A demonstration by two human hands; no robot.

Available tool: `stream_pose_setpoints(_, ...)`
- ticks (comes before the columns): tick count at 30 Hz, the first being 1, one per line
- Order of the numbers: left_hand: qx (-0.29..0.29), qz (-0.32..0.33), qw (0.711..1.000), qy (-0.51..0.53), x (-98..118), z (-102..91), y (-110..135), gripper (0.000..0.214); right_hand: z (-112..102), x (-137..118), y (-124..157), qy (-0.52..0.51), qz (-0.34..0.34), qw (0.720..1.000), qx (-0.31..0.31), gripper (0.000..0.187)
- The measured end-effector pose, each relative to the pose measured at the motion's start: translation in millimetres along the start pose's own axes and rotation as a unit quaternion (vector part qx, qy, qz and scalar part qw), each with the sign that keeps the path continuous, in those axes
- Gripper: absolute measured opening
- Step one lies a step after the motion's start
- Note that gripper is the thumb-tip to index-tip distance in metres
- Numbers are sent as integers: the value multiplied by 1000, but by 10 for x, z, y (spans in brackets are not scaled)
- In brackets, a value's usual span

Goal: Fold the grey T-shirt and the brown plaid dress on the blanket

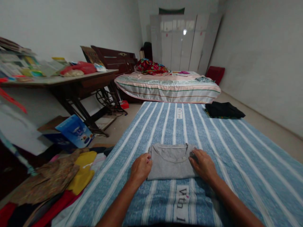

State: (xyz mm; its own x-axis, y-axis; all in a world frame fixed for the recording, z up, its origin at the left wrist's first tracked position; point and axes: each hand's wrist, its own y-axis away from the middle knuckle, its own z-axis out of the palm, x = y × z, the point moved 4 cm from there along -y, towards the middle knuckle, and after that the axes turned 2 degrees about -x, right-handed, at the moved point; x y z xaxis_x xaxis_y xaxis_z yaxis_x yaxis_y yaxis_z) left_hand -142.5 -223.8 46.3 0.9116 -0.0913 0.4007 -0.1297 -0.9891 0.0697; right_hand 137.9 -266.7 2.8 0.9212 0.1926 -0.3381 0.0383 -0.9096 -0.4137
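Observation:
A grey T-shirt [171, 165], folded into a flat rectangle with its round neckline at the far side, lies on the blue and white striped cloth [163, 201]. My left hand [141, 167] is at the shirt's left edge, fingers curled in and closed on the fabric there. At the right edge, near the upper corner, my right hand [203, 164] pinches the shirt between thumb and fingers. My palms hide small parts of both side edges.
Folded dark clothes [224, 110] rest at the far right of the striped cloth. A heap of clothes [59, 176] lies low on the left, below a blue box [77, 130] and a cluttered sewing-machine table [80, 77]. Beyond stands a bed [165, 88].

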Motion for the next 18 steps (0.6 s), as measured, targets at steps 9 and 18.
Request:
stream_pose_setpoints(9,-12,-77,993,85,-56,27,-81,10,64,1,54,-25,-17,999,30,27)
stream_pose_setpoints(18,17,-66,997,29,45,-45,58,20,-2,47,-55,-50,-4,998,38,25)
